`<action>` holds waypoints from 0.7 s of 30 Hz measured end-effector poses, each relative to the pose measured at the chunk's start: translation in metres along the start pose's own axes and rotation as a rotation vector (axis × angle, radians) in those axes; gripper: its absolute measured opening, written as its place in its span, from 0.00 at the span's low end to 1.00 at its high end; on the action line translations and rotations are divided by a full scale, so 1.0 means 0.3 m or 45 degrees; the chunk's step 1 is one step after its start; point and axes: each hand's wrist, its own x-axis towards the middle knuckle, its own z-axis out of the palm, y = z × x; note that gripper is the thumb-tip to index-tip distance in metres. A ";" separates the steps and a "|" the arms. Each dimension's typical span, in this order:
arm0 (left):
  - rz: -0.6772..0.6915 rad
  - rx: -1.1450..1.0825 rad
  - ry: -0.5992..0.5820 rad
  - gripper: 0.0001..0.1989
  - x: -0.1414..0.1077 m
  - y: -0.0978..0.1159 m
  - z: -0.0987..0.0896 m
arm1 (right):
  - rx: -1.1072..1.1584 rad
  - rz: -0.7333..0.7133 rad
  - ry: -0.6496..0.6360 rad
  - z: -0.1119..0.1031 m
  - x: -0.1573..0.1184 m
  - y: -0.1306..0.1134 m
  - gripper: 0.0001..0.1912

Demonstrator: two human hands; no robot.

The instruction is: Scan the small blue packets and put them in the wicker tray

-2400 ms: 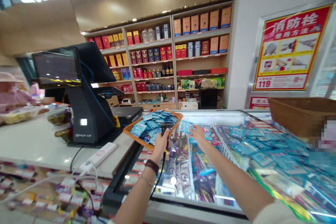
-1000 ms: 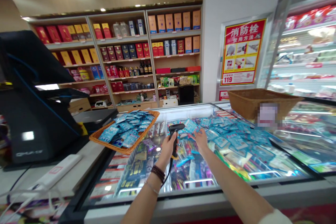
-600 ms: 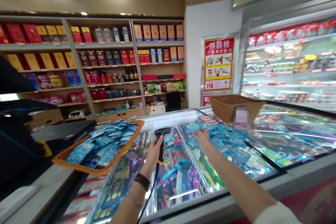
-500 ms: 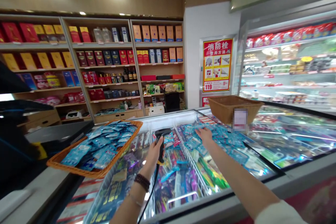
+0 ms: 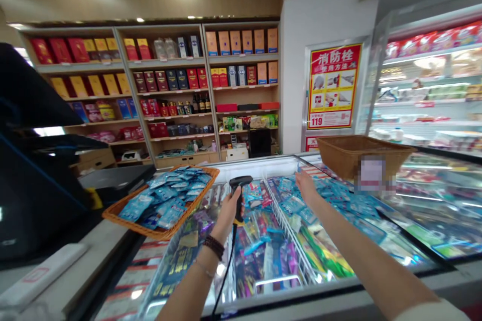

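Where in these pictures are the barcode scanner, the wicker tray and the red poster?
barcode scanner (image 5: 239,196), head view, on its black handle
wicker tray (image 5: 124,224), head view, on its front rim
red poster (image 5: 333,85), head view, on its middle

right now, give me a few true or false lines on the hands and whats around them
The left hand holds a black corded barcode scanner. True.
The right hand clutches a blue sachet. False: it holds nothing, reaching out over blue sachets in the glass-topped freezer.
An orange wicker basket holds more blue sachets. True.
The red and yellow poster hangs on the wooden shelves. False: it is on the white wall beside them.
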 end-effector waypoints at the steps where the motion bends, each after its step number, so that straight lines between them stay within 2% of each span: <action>1: 0.011 -0.009 0.002 0.46 -0.002 0.018 -0.018 | 0.005 0.044 0.004 0.021 -0.014 0.004 0.17; 3: 0.038 -0.011 -0.001 0.45 -0.011 0.059 -0.065 | 0.031 0.135 -0.002 0.079 -0.049 0.012 0.18; 6: 0.113 0.016 0.051 0.44 -0.037 0.125 -0.155 | 0.085 0.124 -0.097 0.209 -0.124 0.030 0.18; 12: 0.235 0.053 0.318 0.42 -0.115 0.221 -0.381 | 0.035 0.000 -0.434 0.565 -0.377 0.080 0.20; 17: 0.229 0.046 0.547 0.40 -0.158 0.252 -0.584 | -0.281 -0.197 -0.863 0.842 -0.657 0.126 0.18; 21: 0.235 0.070 0.652 0.41 -0.169 0.249 -0.710 | -0.688 -0.411 -1.169 0.980 -0.857 0.162 0.25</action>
